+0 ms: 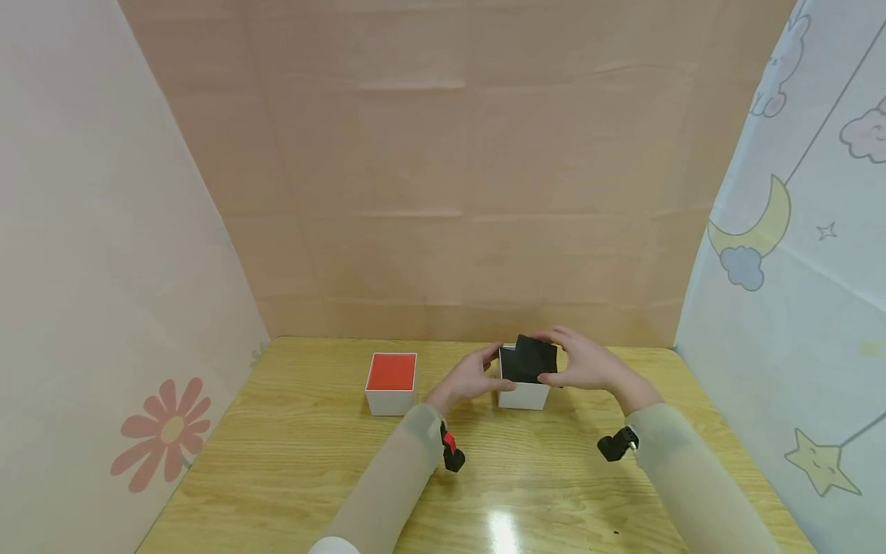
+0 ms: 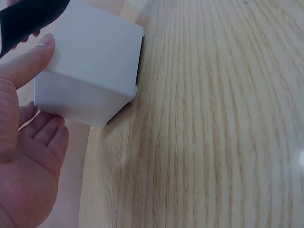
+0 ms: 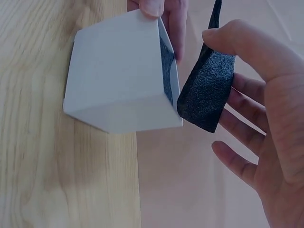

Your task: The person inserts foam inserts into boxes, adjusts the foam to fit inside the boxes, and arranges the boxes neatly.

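Observation:
A white box (image 1: 524,396) stands on the table, its open top facing up and a dark lining visible inside. My left hand (image 1: 471,377) holds the box at its left side, thumb on the near wall (image 2: 95,42) and fingers round towards the back. Above the box's right edge, my right hand (image 1: 587,362) pinches a black foam piece (image 3: 209,85) between thumb and fingers. The foam looks thin and bent, its lower edge close to the rim; whether it touches the rim I cannot tell. More black foam (image 3: 167,69) shows inside the box.
To the left stands another white box (image 1: 391,402) with a red top (image 1: 391,372). Both boxes are on a wooden table (image 1: 311,462), near its back edge. Brown sheeting (image 1: 443,192) hangs behind, and patterned cloths flank both sides. A small dark speck (image 1: 616,532) lies near the front.

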Motion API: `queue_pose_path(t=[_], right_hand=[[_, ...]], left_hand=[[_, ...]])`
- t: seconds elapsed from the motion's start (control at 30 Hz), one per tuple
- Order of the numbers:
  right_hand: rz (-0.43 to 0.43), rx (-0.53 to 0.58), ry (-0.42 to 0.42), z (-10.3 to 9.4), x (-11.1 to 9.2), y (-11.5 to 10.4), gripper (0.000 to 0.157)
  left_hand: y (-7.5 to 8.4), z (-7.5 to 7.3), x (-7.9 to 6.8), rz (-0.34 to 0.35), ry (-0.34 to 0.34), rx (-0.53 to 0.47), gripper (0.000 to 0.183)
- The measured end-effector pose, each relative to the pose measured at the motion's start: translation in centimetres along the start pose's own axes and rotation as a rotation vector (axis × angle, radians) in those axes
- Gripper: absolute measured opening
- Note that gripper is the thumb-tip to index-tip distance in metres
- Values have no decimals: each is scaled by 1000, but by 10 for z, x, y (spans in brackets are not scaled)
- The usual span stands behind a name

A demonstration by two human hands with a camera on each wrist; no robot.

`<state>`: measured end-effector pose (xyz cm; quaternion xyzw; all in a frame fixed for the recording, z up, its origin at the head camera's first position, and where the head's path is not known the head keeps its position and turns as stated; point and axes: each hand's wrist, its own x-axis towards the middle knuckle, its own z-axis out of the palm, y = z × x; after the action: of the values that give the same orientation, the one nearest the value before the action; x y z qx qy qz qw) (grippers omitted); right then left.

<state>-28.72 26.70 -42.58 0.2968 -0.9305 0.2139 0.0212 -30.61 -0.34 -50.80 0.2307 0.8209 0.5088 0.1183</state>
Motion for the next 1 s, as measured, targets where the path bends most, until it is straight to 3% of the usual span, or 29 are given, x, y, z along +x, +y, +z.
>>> queue_pose_path(t=[0.33, 0.57, 1.0], right_hand=[[-65, -89, -41, 7, 24, -11, 78], [-39, -141, -100, 12, 30, -14, 75], [-4, -189, -91, 13, 32, -19, 66]], left_hand=[[-1, 0, 2, 35, -3, -3, 90], [-1, 1, 0, 14, -6, -11, 96], [-4, 1, 1, 20, -7, -1, 98]])
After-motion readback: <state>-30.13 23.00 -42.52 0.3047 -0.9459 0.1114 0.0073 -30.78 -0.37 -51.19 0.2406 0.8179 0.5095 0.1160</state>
